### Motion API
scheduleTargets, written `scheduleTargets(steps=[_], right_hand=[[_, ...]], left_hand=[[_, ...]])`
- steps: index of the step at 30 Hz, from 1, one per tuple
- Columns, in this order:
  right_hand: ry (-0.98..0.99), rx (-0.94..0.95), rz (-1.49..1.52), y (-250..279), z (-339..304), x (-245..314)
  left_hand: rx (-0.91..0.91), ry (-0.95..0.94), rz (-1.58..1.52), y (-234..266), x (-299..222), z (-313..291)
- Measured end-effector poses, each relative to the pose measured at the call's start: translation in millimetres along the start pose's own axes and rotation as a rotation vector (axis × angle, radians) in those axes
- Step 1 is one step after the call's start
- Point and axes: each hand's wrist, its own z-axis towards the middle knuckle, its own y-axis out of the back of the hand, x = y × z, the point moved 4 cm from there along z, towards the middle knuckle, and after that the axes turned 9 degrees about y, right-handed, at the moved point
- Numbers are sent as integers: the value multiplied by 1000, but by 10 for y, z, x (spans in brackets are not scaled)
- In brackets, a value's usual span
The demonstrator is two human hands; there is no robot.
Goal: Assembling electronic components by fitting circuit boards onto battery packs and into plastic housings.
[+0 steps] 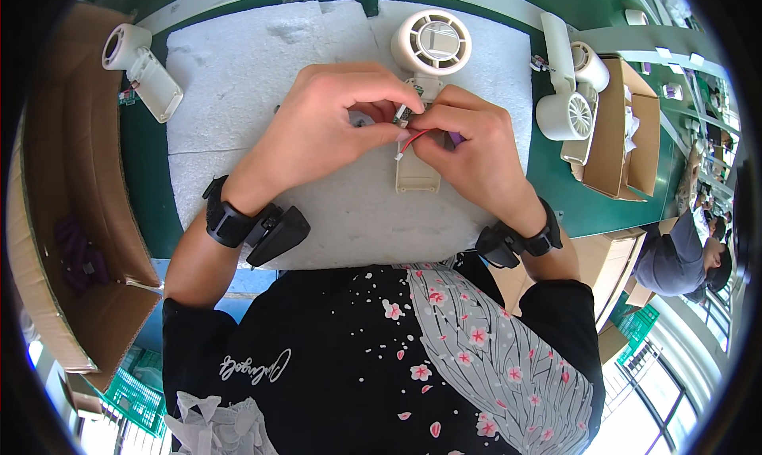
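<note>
at upper centre, we angle our left hand inward, thumb and index pinched on a small circuit board; our right hand curls nearly closed at the red wire, its grip we cannot tell. the fan lies partly beneath.

We get bright, fairly even light, with windows glaring white at lower right, soft grey shade low on the foam slab, and fisheye distortion bending straight edges toward blackened corners.
</note>
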Motion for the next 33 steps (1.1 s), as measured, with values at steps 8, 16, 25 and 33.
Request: scheduleTargets(steps=[8,16,25,33], right_hand=[[49,3,-3,-4,-7,-11],[30,38,29,25,16,27],[2,-13,73,65,-13,-8],[7,1,8,47,-12,32]], left_hand=[[39,78,-91,-20,-19,13],[101,104,-92,-4,60,10],[158,124,-154,-8,45,12],[128,108,-172,-1,76,-4]])
